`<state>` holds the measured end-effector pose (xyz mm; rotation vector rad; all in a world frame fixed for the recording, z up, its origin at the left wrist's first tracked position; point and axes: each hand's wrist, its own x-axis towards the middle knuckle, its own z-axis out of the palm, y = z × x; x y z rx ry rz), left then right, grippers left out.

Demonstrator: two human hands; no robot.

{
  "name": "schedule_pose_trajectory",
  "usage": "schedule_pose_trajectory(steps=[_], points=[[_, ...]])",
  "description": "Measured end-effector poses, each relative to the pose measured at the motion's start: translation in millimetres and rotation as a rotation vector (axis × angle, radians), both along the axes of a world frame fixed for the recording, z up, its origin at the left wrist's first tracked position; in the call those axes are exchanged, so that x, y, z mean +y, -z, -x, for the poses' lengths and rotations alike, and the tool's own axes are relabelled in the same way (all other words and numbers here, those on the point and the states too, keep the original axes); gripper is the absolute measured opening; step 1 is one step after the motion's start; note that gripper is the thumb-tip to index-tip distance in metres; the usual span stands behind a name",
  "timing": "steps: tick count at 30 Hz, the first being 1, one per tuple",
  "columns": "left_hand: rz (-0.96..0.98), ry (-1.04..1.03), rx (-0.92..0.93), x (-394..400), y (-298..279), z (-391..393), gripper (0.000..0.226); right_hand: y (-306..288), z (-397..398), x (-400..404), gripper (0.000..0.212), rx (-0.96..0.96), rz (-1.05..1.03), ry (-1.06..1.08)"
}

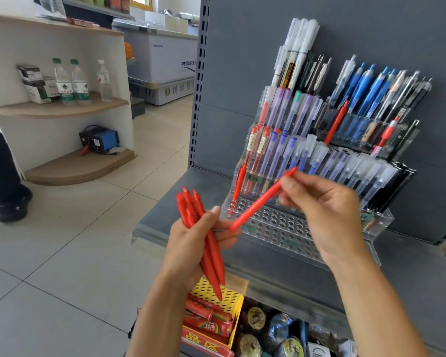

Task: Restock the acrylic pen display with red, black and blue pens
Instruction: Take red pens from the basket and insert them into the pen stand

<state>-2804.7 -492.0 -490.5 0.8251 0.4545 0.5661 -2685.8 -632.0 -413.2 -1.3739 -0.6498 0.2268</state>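
A tiered acrylic pen display [289, 229] stands on a grey shelf, its upper rows full of capped, blue and black pens and its front rows of holes mostly bare. One red pen [238, 182] stands in the front row at the far left. My left hand [191, 243] grips a bundle of red pens [209, 244] in front of the display's left end. My right hand [325, 212] pinches a single red pen [262, 199], held slanting over the front holes with its tip down to the left.
The grey shelf [170, 202] ends at its left edge beside a perforated upright [200, 81]. A lower shelf holds a yellow basket [232, 296] and packaged goods. A person's leg and shoe [12, 202] stand on the tiled floor at far left.
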Motion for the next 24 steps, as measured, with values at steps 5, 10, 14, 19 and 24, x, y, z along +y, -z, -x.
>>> schedule_pose_trajectory(steps=[5, 10, 14, 19, 24], points=[[0.050, -0.219, 0.051, 5.0, 1.5, -0.6, 0.012, -13.4, -12.5, 18.9, 0.014, -0.420, -0.019, 0.167], [0.069, -0.250, 0.076, 5.6, 3.6, -0.5, 0.012, -7.3, -19.8, 43.3, 0.021, -0.557, 0.125, 0.198], [0.069, -0.235, 0.088, 5.7, 3.5, 1.8, 0.011, 2.8, -24.8, 50.7, 0.022, -0.550, 0.196, 0.206], [0.070, -0.222, 0.087, 6.5, 2.1, 1.0, 0.011, 11.1, -26.3, 59.6, 0.016, -0.534, 0.270, 0.256], [0.070, -0.209, 0.093, 8.0, 3.1, 2.3, 0.012, 21.6, -25.0, 69.1, 0.012, -0.511, 0.381, 0.226]])
